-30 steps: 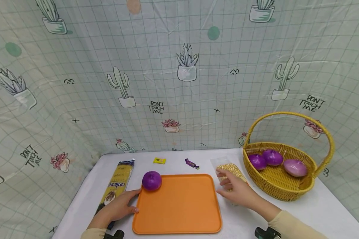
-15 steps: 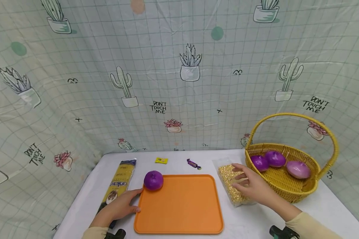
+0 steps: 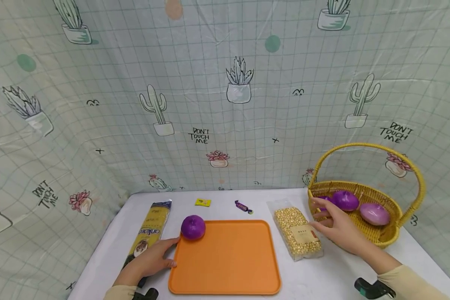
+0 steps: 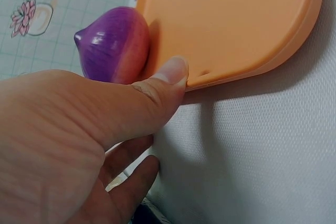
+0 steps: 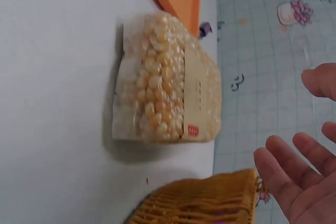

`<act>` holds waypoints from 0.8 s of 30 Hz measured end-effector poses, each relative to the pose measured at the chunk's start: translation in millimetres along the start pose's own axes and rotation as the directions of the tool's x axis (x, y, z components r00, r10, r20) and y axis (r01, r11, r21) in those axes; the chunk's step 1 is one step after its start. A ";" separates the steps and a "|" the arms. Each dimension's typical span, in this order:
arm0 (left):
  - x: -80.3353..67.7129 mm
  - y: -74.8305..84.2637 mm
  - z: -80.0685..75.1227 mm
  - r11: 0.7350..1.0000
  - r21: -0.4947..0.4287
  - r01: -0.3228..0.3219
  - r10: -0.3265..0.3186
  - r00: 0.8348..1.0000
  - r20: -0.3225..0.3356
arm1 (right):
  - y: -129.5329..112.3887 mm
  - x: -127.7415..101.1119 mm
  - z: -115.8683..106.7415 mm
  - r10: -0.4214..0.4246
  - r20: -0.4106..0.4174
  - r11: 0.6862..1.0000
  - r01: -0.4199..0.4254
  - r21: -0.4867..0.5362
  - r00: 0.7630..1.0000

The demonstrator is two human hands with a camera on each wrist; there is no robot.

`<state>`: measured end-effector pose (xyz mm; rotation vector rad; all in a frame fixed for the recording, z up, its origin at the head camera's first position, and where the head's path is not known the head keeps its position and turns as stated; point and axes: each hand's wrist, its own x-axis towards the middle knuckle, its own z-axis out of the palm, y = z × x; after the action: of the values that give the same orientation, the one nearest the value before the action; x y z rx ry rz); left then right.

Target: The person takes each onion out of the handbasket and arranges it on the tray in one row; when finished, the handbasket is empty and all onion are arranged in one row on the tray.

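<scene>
My left hand (image 3: 153,260) rests at the left edge of an orange tray (image 3: 225,258), its thumb on the rim in the left wrist view and its other fingers loosely spread. A purple onion (image 3: 193,227) sits at the tray's far left corner, just beyond that hand. My right hand (image 3: 339,230) hovers by the near left side of a yellow wicker basket (image 3: 365,181), fingers parted and holding nothing. Inside the basket lie purple onions (image 3: 375,213), one partly hidden by the fingers. A clear bag of corn kernels (image 3: 290,221) lies between tray and right hand, label up.
A yellow ankara pasta packet (image 3: 153,218) lies left of the tray, partly behind my left hand. Behind the tray are a small yellow packet (image 3: 203,202) and a purple wrapped candy (image 3: 243,206). A cactus-print cloth (image 3: 195,166) hangs behind the white table (image 3: 221,208).
My right hand has moved right, from beside the tray across the bag of corn kernels to the basket's side, uncovering the bag's label. My left hand stays at the tray's edge.
</scene>
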<state>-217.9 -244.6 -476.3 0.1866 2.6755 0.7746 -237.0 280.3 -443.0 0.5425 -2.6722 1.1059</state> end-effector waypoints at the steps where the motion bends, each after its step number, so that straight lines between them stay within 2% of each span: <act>1: -0.2 0.2 -0.1 1.000 -0.001 0.000 0.000 1.000 0.001 | 1.7 -0.2 -2.7 0.000 -0.011 1.000 -0.001 -0.021 1.000; 8: -1.7 1.3 -0.6 1.000 0.004 -0.001 0.001 1.000 -0.003 | 11.8 1.2 -18.5 0.025 -0.037 0.996 -0.028 -0.085 0.999; 15: -1.0 -0.3 0.5 1.000 0.011 0.002 -0.002 1.000 -0.006 | 26.4 2.5 -28.3 0.119 0.005 0.990 -0.118 -0.083 0.993; 24: -0.1 -1.6 1.0 1.000 0.009 0.004 -0.004 1.000 -0.002 | 45.2 7.3 -39.4 0.142 0.028 0.983 -0.138 -0.119 0.989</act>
<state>-217.6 -245.4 -477.9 0.1827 2.6802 0.7625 -260.3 336.0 -441.9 0.3618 -2.8225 0.9740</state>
